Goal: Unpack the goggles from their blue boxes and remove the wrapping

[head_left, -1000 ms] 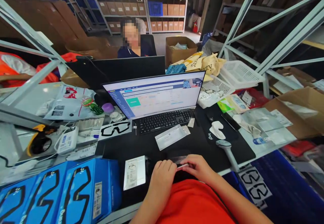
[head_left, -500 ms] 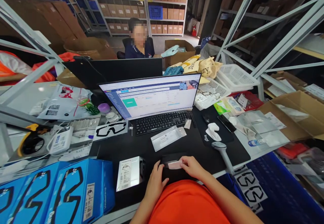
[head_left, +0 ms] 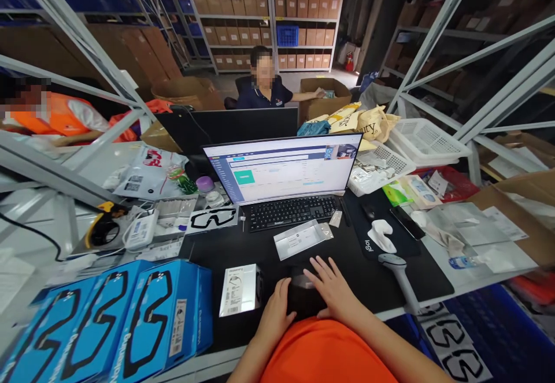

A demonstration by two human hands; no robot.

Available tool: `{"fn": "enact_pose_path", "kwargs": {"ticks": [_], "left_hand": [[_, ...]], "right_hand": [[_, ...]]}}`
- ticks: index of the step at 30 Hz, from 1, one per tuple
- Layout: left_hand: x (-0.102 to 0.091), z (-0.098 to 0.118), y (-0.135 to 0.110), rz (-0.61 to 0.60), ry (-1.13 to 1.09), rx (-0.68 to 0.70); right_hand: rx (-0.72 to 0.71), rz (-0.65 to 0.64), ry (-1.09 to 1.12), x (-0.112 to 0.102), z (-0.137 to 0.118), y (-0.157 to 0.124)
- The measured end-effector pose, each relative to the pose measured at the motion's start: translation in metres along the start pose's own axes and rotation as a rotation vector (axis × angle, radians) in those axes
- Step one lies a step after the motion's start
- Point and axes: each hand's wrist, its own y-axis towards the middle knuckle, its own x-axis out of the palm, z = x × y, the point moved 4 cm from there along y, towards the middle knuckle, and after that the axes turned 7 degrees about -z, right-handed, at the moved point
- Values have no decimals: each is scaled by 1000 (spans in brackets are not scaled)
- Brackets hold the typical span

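Observation:
A dark rounded case (head_left: 301, 296) lies on the black desk mat (head_left: 243, 244) right in front of me. My right hand (head_left: 332, 288) rests flat on its right side with the fingers spread. My left hand (head_left: 276, 313) cups its left side, thumb up against it. A small white box (head_left: 238, 289) stands just left of the case. A silver foil pouch (head_left: 302, 237) lies between the case and the keyboard (head_left: 292, 212).
A monitor (head_left: 284, 166) stands behind the keyboard. Blue goggle boxes (head_left: 113, 319) fill the near left. A white mouse (head_left: 380, 236) and a barcode scanner (head_left: 401, 276) sit at the right, with papers and a cardboard box (head_left: 526, 209) beyond. A person sits behind the monitors.
The small pale strip that both hands pinched is gone from view. My right hand has opened and laid flat on the dark case, and the left has moved onto its side.

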Motion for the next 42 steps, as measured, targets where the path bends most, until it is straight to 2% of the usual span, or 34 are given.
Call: {"fn": "enact_pose_path", "kwargs": {"ticks": [4,8,11,16,23,28,33,42], "left_hand": [[9,-17,-2,3,35,-36],[16,-33,4,24,133,-52],[16,-33,11,16,196,-73],[10,-20,25,0,283,-164],[-1,-17,35,-12,280,-306],[4,-19,30,-46,239,-377],[12,-25,30,-26,146,-382],[24,-43,26,-3,-177,-331]], "right_hand": [[-12,46,-56,26,11,7],[-98,161,-11,38,26,-9],[-112,173,24,42,32,-20],[20,156,98,33,28,-12],[-80,64,101,26,23,-7],[-40,60,73,23,19,4],[-48,53,67,15,18,17],[-40,-12,169,13,23,12]]}}
